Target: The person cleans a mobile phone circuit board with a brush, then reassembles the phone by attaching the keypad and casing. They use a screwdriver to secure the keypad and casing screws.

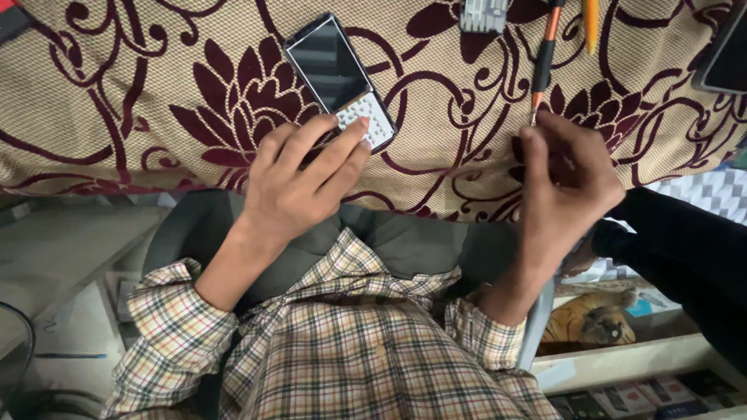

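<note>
The head camera looked down on a beige woven cloth with dark maroon flower scrolls (pixel 117 101) spread over the work surface. On it lay a slim black keypad phone with a dark screen and a white key block (pixel 340 80), tilted, its keypad end nearest the person. The left hand (pixel 299 183) rested flat, fingers stretched and close together, the fingertips (pixel 359 126) touching the keypad end and gripping nothing. The right hand (pixel 564 183) was curled, thumb and forefinger pinched on the metal tip of a thin screwdriver with an orange and black handle (pixel 544 62), which pointed away across the cloth. A yellow pen-like stick (pixel 591 22) lay just beside it, and a small grey ribbed part (pixel 484 14) sat at the top edge.

The phone looked light, rigid and smooth-faced, probably slippery on glass and easily scratched; its long side edges seemed the safest place to grip. The screwdriver looked light and stiff, best held by its handle.

Low at the right, a pale open drawer (pixel 622 362) held a box printed with a tiger picture in orange and brown (pixel 591 320), and below it a row of small dark flat packets (pixel 646 397), too small to make out.
</note>
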